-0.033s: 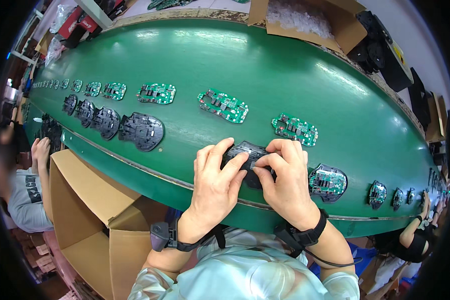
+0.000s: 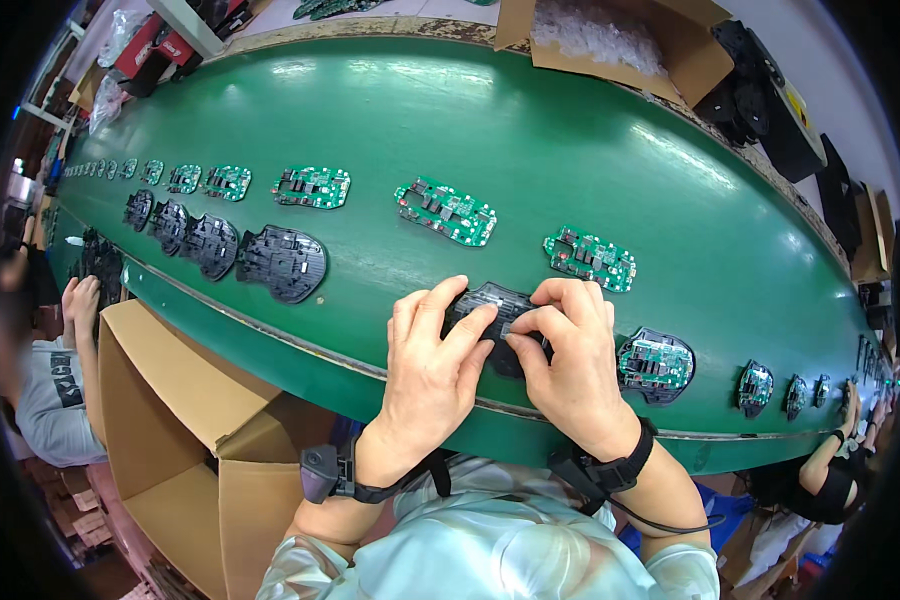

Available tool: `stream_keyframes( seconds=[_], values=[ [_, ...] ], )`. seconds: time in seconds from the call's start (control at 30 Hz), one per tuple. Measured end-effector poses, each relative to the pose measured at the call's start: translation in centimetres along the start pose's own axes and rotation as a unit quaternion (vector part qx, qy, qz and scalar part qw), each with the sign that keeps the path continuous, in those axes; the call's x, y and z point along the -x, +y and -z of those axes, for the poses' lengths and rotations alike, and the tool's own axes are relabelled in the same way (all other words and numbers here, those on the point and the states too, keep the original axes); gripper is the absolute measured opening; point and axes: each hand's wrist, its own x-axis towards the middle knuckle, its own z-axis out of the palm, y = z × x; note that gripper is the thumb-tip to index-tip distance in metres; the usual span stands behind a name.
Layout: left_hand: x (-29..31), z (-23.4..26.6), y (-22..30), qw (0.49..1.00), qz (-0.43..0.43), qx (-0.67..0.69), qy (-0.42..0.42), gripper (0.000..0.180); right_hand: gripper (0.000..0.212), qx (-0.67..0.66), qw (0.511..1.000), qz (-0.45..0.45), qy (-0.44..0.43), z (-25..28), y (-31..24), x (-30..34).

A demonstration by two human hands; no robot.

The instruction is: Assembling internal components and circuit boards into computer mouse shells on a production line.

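Observation:
A black moulded plastic shell (image 2: 497,296) lies on the green bench between my two hands, its inner side up and partly hidden by fingers. My left hand (image 2: 425,365) grips the shell's left side, with forefinger and thumb tips over its middle. My right hand (image 2: 575,365) is closed at the shell's right side; thumb and forefinger pinch together over its centre, and what is between them is too small to make out. Just right of that hand sits another black shell with a green circuit board (image 2: 656,365) in it. Beyond the hands lies a bare green circuit board (image 2: 590,260).
Several black shells (image 2: 282,263) and a row of green circuit boards (image 2: 445,211) run leftward along the bench (image 2: 390,110). More fitted shells (image 2: 755,388) lie rightward. An open carton (image 2: 190,390) stands front left; another carton (image 2: 705,65) with clear pieces is behind. People work on both sides.

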Motion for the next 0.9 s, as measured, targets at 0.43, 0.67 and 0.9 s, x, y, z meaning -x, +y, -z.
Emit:
stream_keyframes(
  seconds=[0.43,0.67,0.9],
  values=[
    [-0.5,0.4,-0.5,1.000,-0.005,0.005,-0.018,0.044,0.017,-0.004,1.000,-0.020,-0.011,0.0,-0.1,-0.2],
    [-0.6,0.5,-0.9,1.000,-0.007,0.014,-0.022,0.044,0.020,-0.016,1.000,-0.023,-0.011,0.3,0.1,-0.2],
    [-0.8,0.9,-0.9,1.000,-0.013,0.012,-0.021,0.042,0.019,-0.028,0.999,-0.033,0.007,1.2,0.3,-0.7]
  ],
)
